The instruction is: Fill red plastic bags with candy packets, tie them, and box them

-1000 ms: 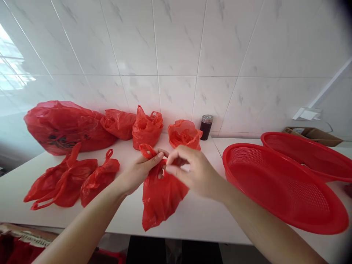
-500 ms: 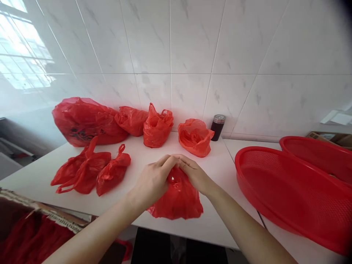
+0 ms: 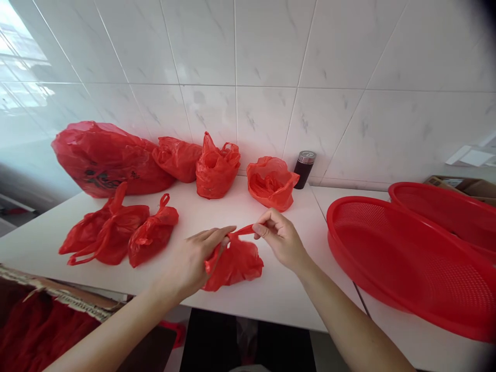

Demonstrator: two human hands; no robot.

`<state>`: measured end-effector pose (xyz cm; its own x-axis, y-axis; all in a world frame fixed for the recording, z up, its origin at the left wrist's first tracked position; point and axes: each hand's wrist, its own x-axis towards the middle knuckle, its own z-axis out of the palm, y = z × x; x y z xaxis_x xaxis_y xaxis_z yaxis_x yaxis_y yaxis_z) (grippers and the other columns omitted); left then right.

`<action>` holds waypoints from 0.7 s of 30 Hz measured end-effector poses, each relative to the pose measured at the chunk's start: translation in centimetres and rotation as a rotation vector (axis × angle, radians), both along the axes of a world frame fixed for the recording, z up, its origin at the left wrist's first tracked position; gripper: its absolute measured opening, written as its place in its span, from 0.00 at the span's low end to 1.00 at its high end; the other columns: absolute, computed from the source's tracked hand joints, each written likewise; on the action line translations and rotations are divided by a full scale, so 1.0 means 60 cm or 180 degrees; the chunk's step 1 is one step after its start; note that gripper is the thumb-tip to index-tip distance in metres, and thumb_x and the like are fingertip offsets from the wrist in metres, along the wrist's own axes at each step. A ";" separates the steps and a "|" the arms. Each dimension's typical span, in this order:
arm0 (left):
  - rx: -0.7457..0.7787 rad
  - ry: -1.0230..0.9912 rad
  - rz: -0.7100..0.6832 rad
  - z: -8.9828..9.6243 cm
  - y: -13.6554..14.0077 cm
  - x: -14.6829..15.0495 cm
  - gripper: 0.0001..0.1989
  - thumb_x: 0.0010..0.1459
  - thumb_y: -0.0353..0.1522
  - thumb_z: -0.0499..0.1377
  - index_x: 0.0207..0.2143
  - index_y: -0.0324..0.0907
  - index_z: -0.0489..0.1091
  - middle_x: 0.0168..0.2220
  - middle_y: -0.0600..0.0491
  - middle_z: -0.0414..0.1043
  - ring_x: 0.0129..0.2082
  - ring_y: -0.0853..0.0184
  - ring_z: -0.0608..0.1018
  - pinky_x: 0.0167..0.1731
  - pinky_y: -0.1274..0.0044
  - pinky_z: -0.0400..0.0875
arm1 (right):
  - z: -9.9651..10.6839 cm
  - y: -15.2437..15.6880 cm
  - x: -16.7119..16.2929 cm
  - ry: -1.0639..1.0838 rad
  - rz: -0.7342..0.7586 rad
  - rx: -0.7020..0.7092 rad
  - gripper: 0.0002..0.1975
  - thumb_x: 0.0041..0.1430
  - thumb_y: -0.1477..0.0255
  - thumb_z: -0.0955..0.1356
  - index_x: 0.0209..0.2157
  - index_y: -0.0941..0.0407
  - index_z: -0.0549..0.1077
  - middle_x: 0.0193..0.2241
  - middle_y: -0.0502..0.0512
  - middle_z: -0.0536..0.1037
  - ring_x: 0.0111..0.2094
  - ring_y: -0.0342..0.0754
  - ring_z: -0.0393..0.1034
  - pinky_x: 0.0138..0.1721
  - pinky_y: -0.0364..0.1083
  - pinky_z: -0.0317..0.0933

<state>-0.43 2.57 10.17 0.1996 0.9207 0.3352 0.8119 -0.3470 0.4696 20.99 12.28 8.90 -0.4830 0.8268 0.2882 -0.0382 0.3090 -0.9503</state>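
Near the front edge of the white table [image 3: 287, 289], a red plastic bag [image 3: 242, 261] is between my two hands. My left hand [image 3: 197, 256] is closed around the bag's gathered top on its left side. My right hand [image 3: 281, 237] pinches one handle of it and pulls the strip taut to the right. What the bag contains is hidden. To the left lie tied red bags, one [image 3: 155, 230] with a loop standing up and others [image 3: 112, 227] bunched beside it.
Along the tiled wall stand a large red bag [image 3: 110, 160], smaller red bags [image 3: 219, 173], an open red bag [image 3: 273, 186] and a dark flask [image 3: 305, 169]. Red plastic baskets [image 3: 387, 258] fill the right side. A cardboard box [image 3: 58, 299] of red material sits at lower left.
My hands were together over the bag's top. Now my right hand has moved apart to the right, stretching a handle, and the bag is tilted. The view has shifted slightly downward.
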 end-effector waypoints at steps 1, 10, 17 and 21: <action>-0.0119 -0.0123 0.0136 -0.009 -0.005 -0.012 0.17 0.64 0.33 0.48 0.52 0.45 0.69 0.43 0.48 0.76 0.40 0.61 0.77 0.40 0.73 0.68 | -0.018 0.016 0.010 -0.0115 -0.0226 0.0046 0.13 0.59 0.60 0.68 0.29 0.53 0.64 0.25 0.48 0.72 0.31 0.44 0.68 0.39 0.47 0.63; -0.0868 -0.1733 0.1018 -0.111 0.031 -0.039 0.21 0.64 0.48 0.44 0.33 0.44 0.66 0.35 0.51 0.75 0.37 0.62 0.77 0.38 0.74 0.69 | -0.152 0.089 -0.005 -0.0800 -0.1520 0.0085 0.13 0.65 0.56 0.57 0.36 0.52 0.60 0.31 0.50 0.74 0.33 0.47 0.71 0.37 0.46 0.62; -0.0747 -0.1093 0.1677 -0.155 0.131 0.005 0.19 0.65 0.46 0.37 0.33 0.47 0.60 0.27 0.56 0.70 0.27 0.65 0.72 0.28 0.76 0.62 | -0.185 0.054 -0.107 -0.1350 -0.1584 0.0526 0.12 0.66 0.62 0.54 0.38 0.50 0.63 0.34 0.48 0.76 0.31 0.48 0.69 0.32 0.45 0.55; -0.0778 -0.0366 0.1551 -0.166 0.132 -0.012 0.10 0.64 0.39 0.44 0.35 0.49 0.62 0.25 0.56 0.68 0.25 0.64 0.69 0.27 0.75 0.55 | -0.191 0.088 -0.081 -0.1538 -0.1746 0.0589 0.12 0.66 0.63 0.54 0.38 0.50 0.64 0.35 0.49 0.76 0.32 0.48 0.69 0.33 0.45 0.55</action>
<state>-1.18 10.49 0.23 -0.2941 0.9511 0.0947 0.7899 0.1861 0.5843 16.15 17.54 -2.57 -0.1239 0.9438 0.3064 0.5751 0.3199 -0.7530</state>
